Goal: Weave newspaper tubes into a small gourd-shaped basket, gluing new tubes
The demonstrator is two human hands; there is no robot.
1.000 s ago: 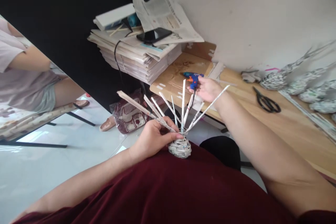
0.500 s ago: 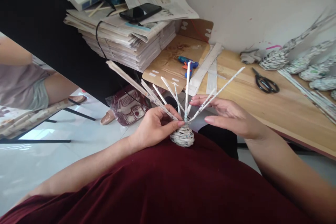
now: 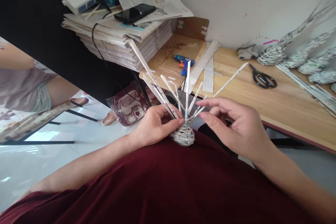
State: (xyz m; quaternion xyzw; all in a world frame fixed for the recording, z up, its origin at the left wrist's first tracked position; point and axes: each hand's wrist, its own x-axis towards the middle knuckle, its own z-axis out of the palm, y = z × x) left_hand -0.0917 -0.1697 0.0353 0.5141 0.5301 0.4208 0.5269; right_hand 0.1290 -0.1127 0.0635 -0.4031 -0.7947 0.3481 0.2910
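Observation:
A small round woven newspaper base (image 3: pixel 183 136) rests against my dark red shirt, its rolled-paper spokes (image 3: pixel 187 87) fanning upward. My left hand (image 3: pixel 160 122) pinches the neck of this weaving at its left side, thumb in front, with several spokes rising beside its fingers. On the right, my right hand (image 3: pixel 231 122) is beside the spokes, thumb and index finger apart and the other fingers curled. One long paper rod (image 3: pixel 231 79) slants up right behind its index finger. Whether the fingertips touch a spoke is hard to see.
On the wooden table (image 3: pixel 236 94) are black-handled scissors (image 3: pixel 262 77), a blue glue gun (image 3: pixel 185 63), paper strips (image 3: pixel 202 64) and several woven paper pieces (image 3: pixel 273 52). A newspaper stack (image 3: pixel 118 45) bears a phone (image 3: pixel 135 13). Another person's leg (image 3: pixel 63 91) shows at left.
My right hand has turned, its fingers more curled and lower by the spokes. One long spoke at the left now stands steeper. The view has shifted slightly.

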